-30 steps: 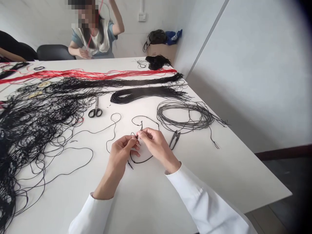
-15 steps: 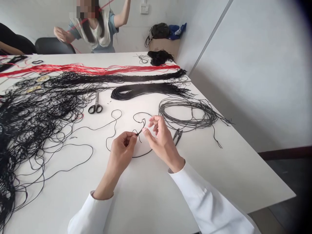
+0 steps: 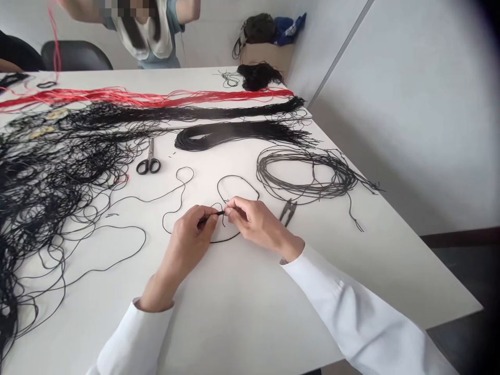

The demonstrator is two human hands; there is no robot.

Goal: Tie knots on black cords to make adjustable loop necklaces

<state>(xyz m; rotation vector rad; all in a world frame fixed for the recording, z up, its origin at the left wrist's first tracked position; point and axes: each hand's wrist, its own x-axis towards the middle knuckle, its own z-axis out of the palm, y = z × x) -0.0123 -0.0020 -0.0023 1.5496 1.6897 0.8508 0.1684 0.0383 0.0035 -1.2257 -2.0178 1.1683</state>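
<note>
Between my two hands runs a thin black cord [image 3: 220,212], with a thicker knotted stretch showing in the small gap. My left hand [image 3: 195,226] pinches it between thumb and forefinger. From the other side my right hand [image 3: 252,219] grips it with thumb and fingertips. One part of the cord arcs over the table behind my right hand, and another curves below both hands. A short end hangs down at the gap. Just right of my right wrist lie dark thread snips [image 3: 289,211], partly hidden by the hand.
Black-handled scissors [image 3: 149,162] lie left of centre. A large tangle of black cord [image 3: 47,177] covers the left side. Farther back are a folded black cord bundle [image 3: 234,134] and red cords [image 3: 156,100]. Coiled cord [image 3: 304,177] sits right. A person [image 3: 146,39] is across the table.
My right hand has gone from open fingers beside the cord to pinching it. The left hand keeps its grip. The person opposite has shifted their arms, and the view has tilted slightly down.
</note>
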